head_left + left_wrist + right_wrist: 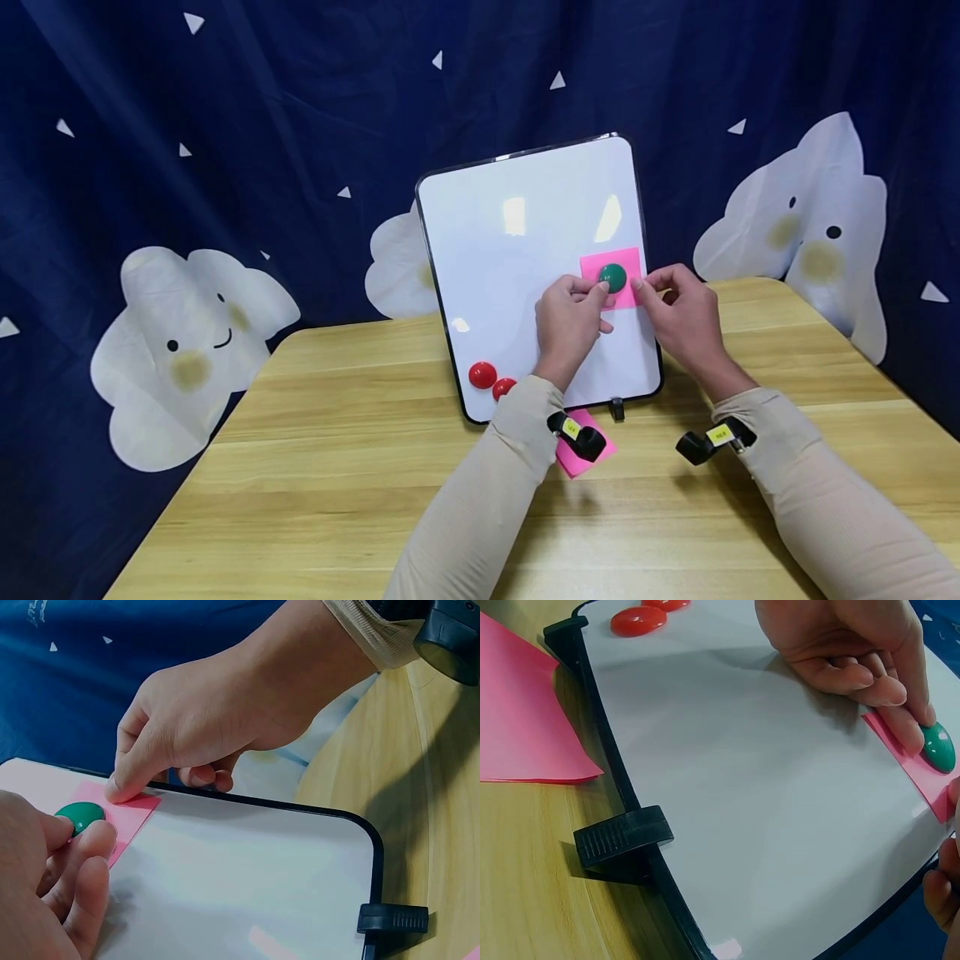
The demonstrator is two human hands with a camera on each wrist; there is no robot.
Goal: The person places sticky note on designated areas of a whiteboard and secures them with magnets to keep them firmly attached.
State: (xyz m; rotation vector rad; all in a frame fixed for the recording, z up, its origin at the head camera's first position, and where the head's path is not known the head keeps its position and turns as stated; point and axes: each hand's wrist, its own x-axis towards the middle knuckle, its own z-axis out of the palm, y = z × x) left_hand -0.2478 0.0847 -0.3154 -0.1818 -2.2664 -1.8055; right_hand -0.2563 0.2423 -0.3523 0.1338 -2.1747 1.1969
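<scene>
A framed whiteboard [517, 283] leans upright on the table, with a square pink sticky note [592, 264] flat against its right side. My left hand [570, 321] pinches a round green magnet [613, 277] between thumb and finger, over the middle of the note. At the board's right edge, my right hand [684, 317] grips the note's outer edge. Its thumb lies on the pink paper in the left wrist view, while the other fingers curl behind the black frame. Two red magnets [638, 622] sit low on the board, one partly hidden by the left sleeve in the head view.
More pink sticky notes [576, 468] lie on the wooden table [337, 467] below the board, partly covered by the left wrist camera. Black feet [622, 836] hold the board's lower edge. A dark blue curtain [300, 100] with clouds hangs behind.
</scene>
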